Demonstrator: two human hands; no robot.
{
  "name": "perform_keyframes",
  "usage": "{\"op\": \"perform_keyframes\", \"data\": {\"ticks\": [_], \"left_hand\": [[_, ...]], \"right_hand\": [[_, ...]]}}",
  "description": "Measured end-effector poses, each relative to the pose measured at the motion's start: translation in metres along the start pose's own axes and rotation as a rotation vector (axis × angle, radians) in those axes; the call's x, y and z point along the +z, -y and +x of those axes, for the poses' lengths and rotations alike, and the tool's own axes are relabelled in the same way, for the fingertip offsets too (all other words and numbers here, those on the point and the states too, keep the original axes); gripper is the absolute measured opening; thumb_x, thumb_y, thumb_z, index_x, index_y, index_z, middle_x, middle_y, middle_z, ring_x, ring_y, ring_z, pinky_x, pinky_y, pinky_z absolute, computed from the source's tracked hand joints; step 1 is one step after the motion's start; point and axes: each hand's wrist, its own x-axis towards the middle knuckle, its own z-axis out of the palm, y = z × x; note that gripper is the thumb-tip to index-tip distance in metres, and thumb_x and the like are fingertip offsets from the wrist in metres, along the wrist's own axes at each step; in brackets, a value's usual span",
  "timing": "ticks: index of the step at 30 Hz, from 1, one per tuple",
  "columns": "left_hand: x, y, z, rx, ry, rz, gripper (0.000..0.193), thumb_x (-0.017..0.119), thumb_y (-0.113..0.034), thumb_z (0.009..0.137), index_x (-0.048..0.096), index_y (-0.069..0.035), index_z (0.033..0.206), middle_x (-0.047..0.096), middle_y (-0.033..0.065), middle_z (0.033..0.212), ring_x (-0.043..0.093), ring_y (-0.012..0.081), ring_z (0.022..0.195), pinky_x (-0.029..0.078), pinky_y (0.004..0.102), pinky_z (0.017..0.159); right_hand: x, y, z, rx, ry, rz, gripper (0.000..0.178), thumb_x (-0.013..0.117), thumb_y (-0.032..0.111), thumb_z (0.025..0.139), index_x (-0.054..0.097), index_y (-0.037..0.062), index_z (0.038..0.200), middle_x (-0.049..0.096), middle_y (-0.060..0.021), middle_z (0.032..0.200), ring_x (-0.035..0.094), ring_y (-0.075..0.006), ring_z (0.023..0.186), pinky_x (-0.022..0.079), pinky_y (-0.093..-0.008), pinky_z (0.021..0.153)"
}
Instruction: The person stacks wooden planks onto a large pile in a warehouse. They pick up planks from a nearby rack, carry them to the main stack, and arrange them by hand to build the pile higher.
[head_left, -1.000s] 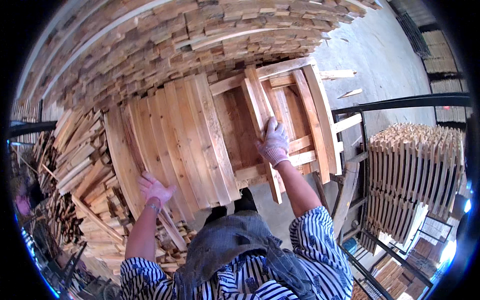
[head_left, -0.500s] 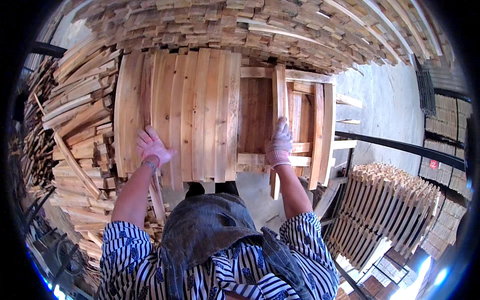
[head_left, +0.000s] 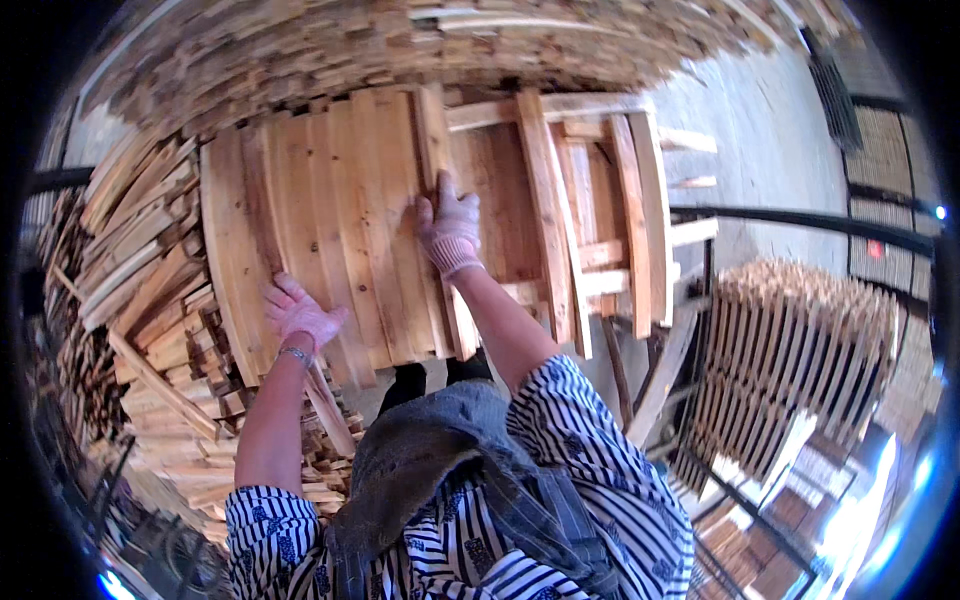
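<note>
A row of light wooden boards (head_left: pixel 350 230) lies side by side in front of me, running away from my body. My left hand (head_left: pixel 303 312), in a pale pinkish glove, rests on the near part of the row with its fingers spread, over a reddish board (head_left: pixel 256 190). At the row's right end lies a wooden slat (head_left: pixel 432 120). My right hand (head_left: pixel 452 225), gloved too, is closed across this slat, thumb on its left side and index finger stretched along it. The underside of the right hand is hidden.
To the right, loose slats (head_left: pixel 545 220) lie across a wooden frame (head_left: pixel 600 108). Offcuts are heaped (head_left: pixel 150 260) at the left. A long timber stack (head_left: pixel 330 55) runs along the far side. A slatted bundle (head_left: pixel 790 370) stands at the right, near a black metal bar (head_left: pixel 810 228).
My right hand has moved left, from a slat on the frame to the slat at the row's right end. My left hand stays on the boards. The view has shifted and tilted slightly.
</note>
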Motion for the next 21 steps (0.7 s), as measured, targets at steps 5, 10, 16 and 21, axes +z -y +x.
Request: {"op": "perform_keyframes", "data": {"ticks": [5, 10, 16, 21], "left_hand": [[0.000, 0.002, 0.004, 0.014, -0.009, 0.026, 0.142, 0.079, -0.062, 0.071, -0.018, 0.001, 0.153, -0.009, 0.0339, 0.160, -0.003, 0.0497, 0.150, 0.008, 0.0598, 0.120], [-0.015, -0.010, -0.004, -0.049, 0.038, 0.079, 0.142, 0.078, -0.062, 0.071, -0.019, 0.000, 0.153, -0.012, 0.0349, 0.159, -0.003, 0.0514, 0.149, 0.009, 0.0594, 0.120], [-0.002, -0.004, 0.009, 0.016, -0.004, 0.085, 0.142, 0.075, -0.067, 0.070, -0.017, 0.004, 0.153, -0.003, 0.0375, 0.159, 0.006, 0.0521, 0.149, 0.013, 0.0548, 0.122], [-0.009, -0.006, -0.001, 0.031, 0.009, 0.069, 0.141, 0.077, -0.062, 0.072, -0.019, 0.003, 0.153, -0.007, 0.0364, 0.160, 0.001, 0.0504, 0.150, 0.010, 0.0557, 0.122]], "right_hand": [[0.007, -0.035, 0.007, -0.121, -0.120, 0.135, 0.059, 0.061, 0.032, 0.094, 0.041, 0.0123, 0.146, 0.046, -0.0307, 0.136, 0.054, -0.0485, 0.119, 0.048, -0.0504, 0.100], [0.004, -0.066, 0.025, -0.175, -0.119, 0.221, 0.040, 0.060, 0.032, 0.095, 0.055, 0.0108, 0.128, 0.058, -0.0256, 0.118, 0.059, -0.0458, 0.107, 0.049, -0.0507, 0.094], [0.031, -0.063, 0.014, -0.015, -0.103, 0.277, 0.060, 0.049, 0.046, 0.098, 0.045, 0.0013, 0.137, 0.060, -0.0297, 0.123, 0.058, -0.0468, 0.115, 0.047, -0.0521, 0.098], [-0.009, -0.052, 0.015, 0.021, 0.139, 0.176, 0.056, 0.054, 0.047, 0.095, 0.048, 0.0015, 0.127, 0.059, -0.0272, 0.126, 0.058, -0.0416, 0.118, 0.048, -0.0467, 0.099]]}}
